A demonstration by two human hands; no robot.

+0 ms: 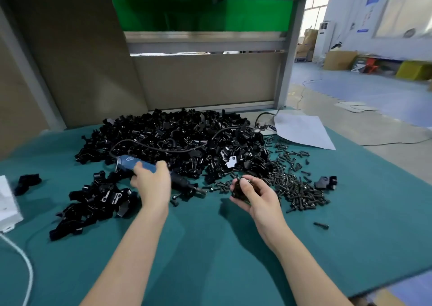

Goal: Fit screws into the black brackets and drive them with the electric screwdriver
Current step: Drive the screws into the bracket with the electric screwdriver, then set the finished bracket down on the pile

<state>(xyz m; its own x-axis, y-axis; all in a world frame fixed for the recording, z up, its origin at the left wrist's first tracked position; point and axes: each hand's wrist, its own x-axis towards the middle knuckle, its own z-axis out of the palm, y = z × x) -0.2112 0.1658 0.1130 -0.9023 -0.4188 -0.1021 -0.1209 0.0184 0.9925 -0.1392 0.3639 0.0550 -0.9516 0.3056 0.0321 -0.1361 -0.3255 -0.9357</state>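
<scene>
Head view, I log: left grip (152, 185) curled round the electric screwdriver (138, 164), bit pointing toward my right grip (256, 197), which pinches one black bracket (236, 192). Loose screws (299, 188) lie just right of that grip; the bracket heap (177, 139) sits beyond both grips on the worktop (210, 247).

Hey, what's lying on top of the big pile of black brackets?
The screwdriver's black cable loops across the pile of brackets, and one pale piece lies near its right side. The brackets hide whatever is underneath.
</scene>
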